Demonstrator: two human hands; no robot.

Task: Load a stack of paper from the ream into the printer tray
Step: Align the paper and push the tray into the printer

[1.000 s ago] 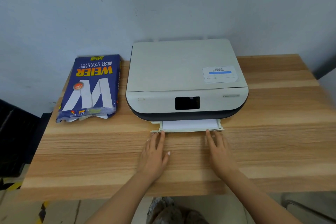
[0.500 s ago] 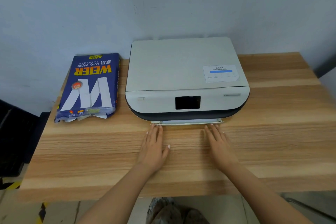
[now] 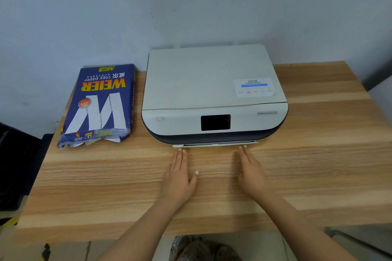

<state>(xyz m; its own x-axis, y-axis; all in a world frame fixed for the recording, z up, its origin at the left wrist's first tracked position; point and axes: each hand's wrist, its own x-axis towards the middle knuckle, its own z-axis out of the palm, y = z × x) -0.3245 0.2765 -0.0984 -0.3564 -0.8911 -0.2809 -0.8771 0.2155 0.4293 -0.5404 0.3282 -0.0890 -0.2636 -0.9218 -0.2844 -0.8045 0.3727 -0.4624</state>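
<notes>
A white and dark printer (image 3: 212, 91) stands at the back of the wooden table (image 3: 318, 165). Its paper tray (image 3: 215, 144) sits pushed in, only a thin white front edge showing under the body; no paper is visible in it. My left hand (image 3: 180, 174) and my right hand (image 3: 251, 172) lie flat on the table in front of the tray, fingers straight, fingertips touching the tray's front edge. Both hold nothing. The blue ream of copy paper (image 3: 101, 104) lies left of the printer, its near end torn open with white sheets showing.
A grey wall rises right behind the printer and the ream. Dark objects stand off the table's left edge. The table's near edge runs just under my forearms, with floor and a metal chair leg (image 3: 360, 241) below at the right.
The tray, which stuck out with white paper showing a second ago, has slid into the printer. Both hands moved forward with it, fingertips on its front edge.
</notes>
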